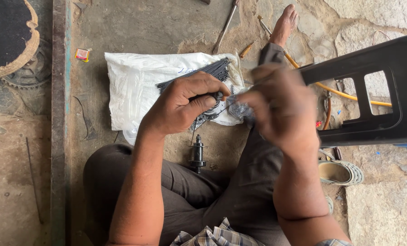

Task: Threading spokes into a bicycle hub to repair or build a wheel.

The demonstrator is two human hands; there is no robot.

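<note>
Left hand (185, 107): closed around wheel hub (210, 114), held above white sack (135, 91). Right hand (280, 105): blurred, pinching thin spoke (233, 105) at hub. Spare spokes (203, 73) on sack. Best practice: steady hub, feed squarely.

right hand (280, 107): blurred throughout, fingers (251, 98) smeared, grip unreadable.
small shiny part (240, 109): just below those fingertips, blurred, kind not discernible.
left hand (185, 107): clenched; thing inside the fist hidden save a dark tip (218, 95) poking past the thumb.
wheel hub (208, 116): under the left fingers, mostly covered by palm and thumb.
bundle of spokes (203, 73): above the left knuckles, near ends lost behind them.
black stool (371, 91): beyond the right fingers, cut by right edge.
round disc (7, 36): far left of both hands, cut by the edge.
small red packet (82, 54): too small to identify.
</note>
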